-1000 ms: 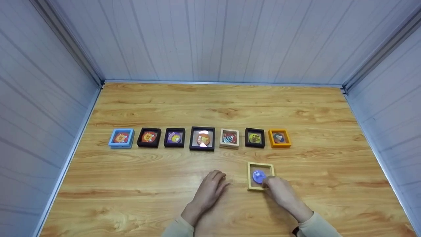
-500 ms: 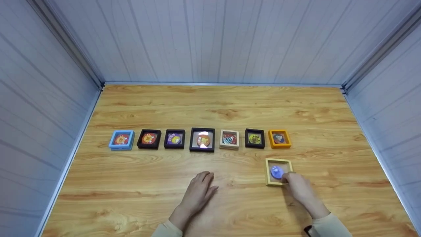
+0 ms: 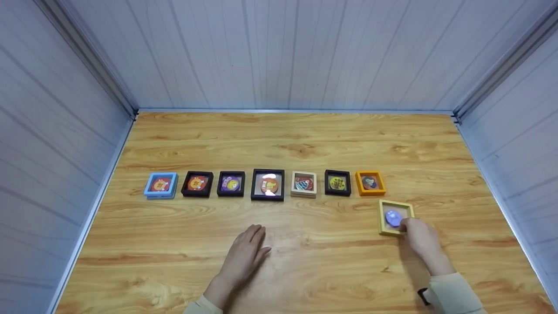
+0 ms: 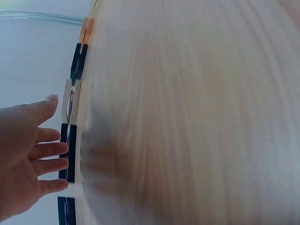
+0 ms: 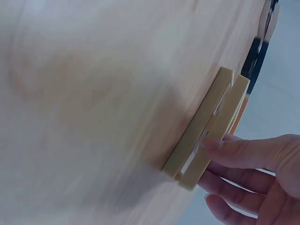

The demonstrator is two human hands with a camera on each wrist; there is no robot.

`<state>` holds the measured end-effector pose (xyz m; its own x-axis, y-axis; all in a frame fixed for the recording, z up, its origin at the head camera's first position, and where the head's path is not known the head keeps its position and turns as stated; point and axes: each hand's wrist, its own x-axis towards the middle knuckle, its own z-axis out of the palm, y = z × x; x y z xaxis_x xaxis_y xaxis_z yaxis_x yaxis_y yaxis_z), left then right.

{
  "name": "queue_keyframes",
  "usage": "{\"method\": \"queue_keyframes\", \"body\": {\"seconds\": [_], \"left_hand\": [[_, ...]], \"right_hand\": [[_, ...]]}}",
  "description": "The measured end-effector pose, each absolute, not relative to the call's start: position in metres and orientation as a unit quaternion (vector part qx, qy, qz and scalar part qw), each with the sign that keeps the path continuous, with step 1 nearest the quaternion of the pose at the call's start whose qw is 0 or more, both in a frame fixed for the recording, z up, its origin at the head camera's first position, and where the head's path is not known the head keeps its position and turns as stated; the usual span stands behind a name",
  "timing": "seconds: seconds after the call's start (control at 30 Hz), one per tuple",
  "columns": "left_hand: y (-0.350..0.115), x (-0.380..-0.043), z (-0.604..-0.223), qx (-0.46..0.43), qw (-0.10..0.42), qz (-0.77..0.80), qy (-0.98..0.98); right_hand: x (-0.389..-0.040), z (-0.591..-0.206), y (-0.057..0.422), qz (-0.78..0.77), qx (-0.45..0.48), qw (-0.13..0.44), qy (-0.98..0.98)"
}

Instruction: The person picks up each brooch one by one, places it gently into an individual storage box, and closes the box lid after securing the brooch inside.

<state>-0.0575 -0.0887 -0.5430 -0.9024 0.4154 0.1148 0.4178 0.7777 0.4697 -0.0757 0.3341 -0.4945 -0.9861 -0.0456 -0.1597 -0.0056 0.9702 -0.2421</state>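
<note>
My right hand (image 3: 422, 240) pinches the right edge of a pale yellow square display frame (image 3: 382, 220) with clear panes. A round blue-purple medallion (image 3: 393, 218) shows inside it. In the right wrist view the frame (image 5: 192, 131) appears edge-on, thumb on one side and fingers on the other; whether it touches the table I cannot tell. My left hand (image 3: 242, 255) is over the table at centre left, holding nothing. Its fingers extend loosely in the left wrist view, with the thumb apart. Nearest to the yellow frame stands an orange frame (image 3: 358, 187) with a grey-blue disc.
A row of similar frames crosses the wooden table (image 3: 301, 148): light blue (image 3: 148, 187), several black ones, including a larger one (image 3: 253, 185), a cream one (image 3: 304, 195) and the orange one at the right end. Pale panel walls (image 3: 279, 52) enclose the back and sides.
My right hand has carried the yellow frame right and a little farther back, in front and to the right of the orange frame. My left hand has drawn back to the left. The row stays put.
</note>
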Motion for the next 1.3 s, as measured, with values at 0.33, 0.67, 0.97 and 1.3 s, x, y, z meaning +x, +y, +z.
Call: {"method": "queue_keyframes", "body": {"seconds": [0.33, 0.67, 0.97, 1.3], "left_hand": [[-0.113, -0.058, -0.542, -0.216, 0.019, -0.234, -0.948], [-0.130, -0.067, -0.539, -0.182, 0.014, -0.203, -0.962], [-0.138, -0.071, -0.539, -0.143, 0.007, -0.199, -0.970], [-0.145, -0.072, -0.539, -0.113, 0.010, -0.201, -0.973]], "right_hand": [[-0.095, -0.492, 0.361, -0.121, 0.015, 0.101, 0.987], [-0.118, -0.494, 0.383, -0.124, 0.016, 0.068, 0.990], [-0.136, -0.496, 0.391, -0.148, 0.022, 0.059, 0.987], [-0.147, -0.498, 0.393, -0.125, -0.009, 0.035, 0.991]]}}
